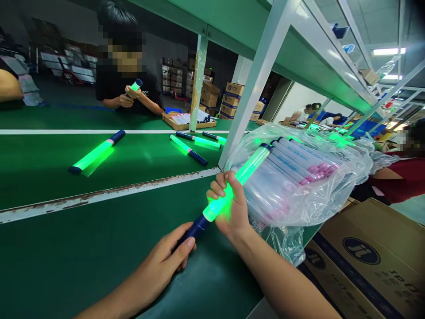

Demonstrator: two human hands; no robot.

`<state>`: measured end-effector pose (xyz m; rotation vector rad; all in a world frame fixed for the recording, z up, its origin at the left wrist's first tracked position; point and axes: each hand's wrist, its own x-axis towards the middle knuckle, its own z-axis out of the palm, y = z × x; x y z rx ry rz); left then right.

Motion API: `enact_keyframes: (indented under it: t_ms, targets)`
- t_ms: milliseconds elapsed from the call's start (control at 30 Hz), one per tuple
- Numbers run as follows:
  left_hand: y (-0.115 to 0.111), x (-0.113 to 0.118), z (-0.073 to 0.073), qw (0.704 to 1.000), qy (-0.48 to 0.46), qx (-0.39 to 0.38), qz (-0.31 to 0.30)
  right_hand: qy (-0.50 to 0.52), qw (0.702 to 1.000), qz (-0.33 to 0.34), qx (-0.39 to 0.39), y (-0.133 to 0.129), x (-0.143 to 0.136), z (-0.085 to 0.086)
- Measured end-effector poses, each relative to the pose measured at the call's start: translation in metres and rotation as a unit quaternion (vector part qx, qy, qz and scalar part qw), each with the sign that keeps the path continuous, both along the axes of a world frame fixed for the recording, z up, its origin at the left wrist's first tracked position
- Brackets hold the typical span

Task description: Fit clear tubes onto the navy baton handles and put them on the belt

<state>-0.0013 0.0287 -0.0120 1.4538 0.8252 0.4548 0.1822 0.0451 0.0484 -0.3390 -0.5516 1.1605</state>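
Right now you hold a lit green glow stick (pixel 229 190) between both hands, slanted above the near edge of the green tabletop (pixel 66 257). Your right hand (pixel 230 206) is wrapped around the glowing tube near its lower end, fingers curled shut on it. Your left hand (pixel 166 261) pinches the dark blue cap at the stick's bottom, thumb on top and fingers beneath. The stick's upper end reaches into a clear plastic bag (pixel 299 177) just beside your right hand; that bag is packed with unlit sticks showing pink ends. Below the bag, at your right, sits a cardboard box (pixel 372 252) with a round printed logo. Farther out on the tabletop, one glowing stick (pixel 96 152) lies alone to the left, well apart from three more (pixel 195 144) near a white shelf post (pixel 255 84). Across the tabletop, another person (pixel 124 75) holds a lit stick in both hands, beside a tray (pixel 187 119) of sticks.
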Motion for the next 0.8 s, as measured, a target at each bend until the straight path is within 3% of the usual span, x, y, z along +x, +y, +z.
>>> enact_keyframes:
  t_ms: [133, 333, 633, 800]
  targets:
    - [0.001, 0.000, 0.000, 0.999, -0.030, -0.004, -0.017, -0.053, 0.998, 0.000, 0.013, -0.003, -0.003, -0.001]
    - [-0.001, -0.002, 0.000, 0.999, -0.050, -0.005, -0.018, -0.017, 0.999, 0.033, -0.008, -0.006, -0.012, 0.000]
    - [0.000, 0.001, 0.000, 0.996, -0.092, -0.014, -0.010, -0.067, 0.998, 0.011, 0.005, -0.002, -0.022, 0.003]
    - [-0.003, -0.001, -0.016, 0.992, -0.127, 0.002, -0.019, -0.140, 0.990, 0.013, 0.026, -0.018, -0.013, 0.027]
